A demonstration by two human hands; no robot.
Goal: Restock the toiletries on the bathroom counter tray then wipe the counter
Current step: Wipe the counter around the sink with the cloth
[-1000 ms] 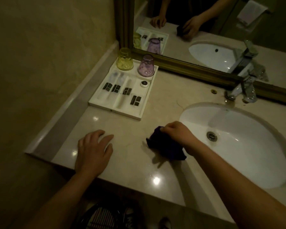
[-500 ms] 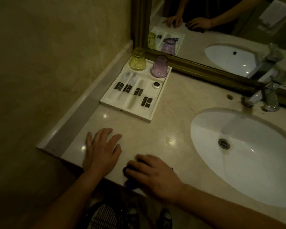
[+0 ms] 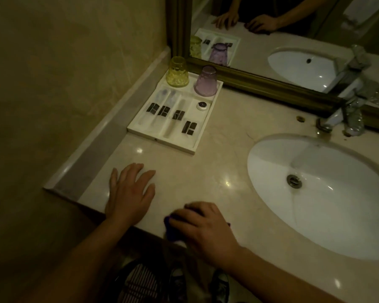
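A white compartment tray (image 3: pixel 162 138) sits at the counter's back left corner. It holds several wrapped toiletry packets (image 3: pixel 177 114), a small round tin (image 3: pixel 201 105), an upturned yellow cup (image 3: pixel 177 72) and an upturned purple cup (image 3: pixel 206 81). My left hand (image 3: pixel 129 193) rests flat on the beige counter (image 3: pixel 217 162) near its front edge, fingers spread. Just to its right, my right hand (image 3: pixel 202 228) presses a dark purple cloth (image 3: pixel 170 226) onto the counter's front edge. Most of the cloth is hidden under the hand.
A white oval sink (image 3: pixel 328 193) fills the counter's right side, with a chrome faucet (image 3: pixel 346 114) behind it. A gold-framed mirror (image 3: pixel 260 84) runs along the back. A raised ledge (image 3: pixel 109 138) borders the wall on the left. A slatted bin (image 3: pixel 138 285) and shoes show below.
My right hand dragged the cloth from beside the sink toward me and left, down to the counter's front edge next to my left hand. My left hand stayed planted.
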